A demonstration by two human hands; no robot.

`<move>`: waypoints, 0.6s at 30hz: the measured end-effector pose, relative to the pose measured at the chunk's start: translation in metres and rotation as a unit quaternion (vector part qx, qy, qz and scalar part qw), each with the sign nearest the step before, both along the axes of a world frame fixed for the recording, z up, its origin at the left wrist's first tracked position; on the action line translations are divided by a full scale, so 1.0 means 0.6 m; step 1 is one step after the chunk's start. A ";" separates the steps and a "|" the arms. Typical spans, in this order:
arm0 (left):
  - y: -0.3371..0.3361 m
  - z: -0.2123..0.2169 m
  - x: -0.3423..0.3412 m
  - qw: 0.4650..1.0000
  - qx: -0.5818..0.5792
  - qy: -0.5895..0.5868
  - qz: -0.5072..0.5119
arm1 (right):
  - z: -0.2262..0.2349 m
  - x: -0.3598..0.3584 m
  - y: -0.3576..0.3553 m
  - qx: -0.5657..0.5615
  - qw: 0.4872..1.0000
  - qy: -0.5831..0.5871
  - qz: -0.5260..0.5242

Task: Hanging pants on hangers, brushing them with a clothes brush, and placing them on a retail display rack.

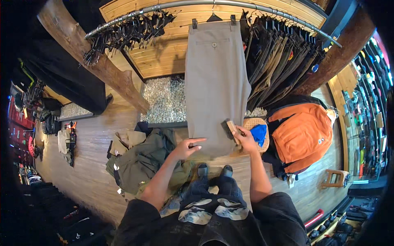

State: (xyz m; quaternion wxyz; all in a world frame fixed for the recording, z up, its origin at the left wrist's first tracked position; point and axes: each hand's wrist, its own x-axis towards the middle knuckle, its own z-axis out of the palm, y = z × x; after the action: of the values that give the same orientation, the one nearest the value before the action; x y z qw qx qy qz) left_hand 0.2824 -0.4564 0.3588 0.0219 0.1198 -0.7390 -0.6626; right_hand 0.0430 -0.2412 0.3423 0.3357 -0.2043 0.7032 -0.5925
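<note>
1. Grey trousers (215,82) hang full length from a clip hanger on a curved metal rail (197,4), straight ahead of the person, their lower hem reaching down to the two hands.
2. The right hand (246,139) holds a small wooden-backed brush (233,130), its fingers wrapped round the brush, which rests against the lower right edge of the trousers.
3. The left hand (186,147) lies on the lower part of the same trousers, with its fingers loosely spread and the forefinger stretched out toward the right; it holds nothing.
4. A heap of olive-green clothes (141,162) lies on the wooden floor (88,164) just left of the left hand.
5. A round woven basket (251,122) with a blue cloth (259,134) in it stands just right of the right hand.
6. An orange backpack (301,135) sits beside the basket, farther right.
7. Dark and tan trousers (279,57) hang packed together on the rail to the right of the grey pair; a cluster of empty black hangers (127,30) fills the rail to the left.
8. The person's own feet in grey shoes (213,169) show below the hands.
</note>
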 end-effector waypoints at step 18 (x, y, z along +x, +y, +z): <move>0.034 0.008 0.056 0.994 0.088 -0.003 0.062 | 0.120 0.111 -0.059 0.023 0.896 0.436 -0.082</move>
State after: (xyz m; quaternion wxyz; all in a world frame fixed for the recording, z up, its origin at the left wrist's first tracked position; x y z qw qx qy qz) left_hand 0.3158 -0.4359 0.3635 0.0499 0.1690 -0.6689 -0.7221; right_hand 0.1097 -0.2768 0.4140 -0.0495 -0.3760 0.8068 -0.4531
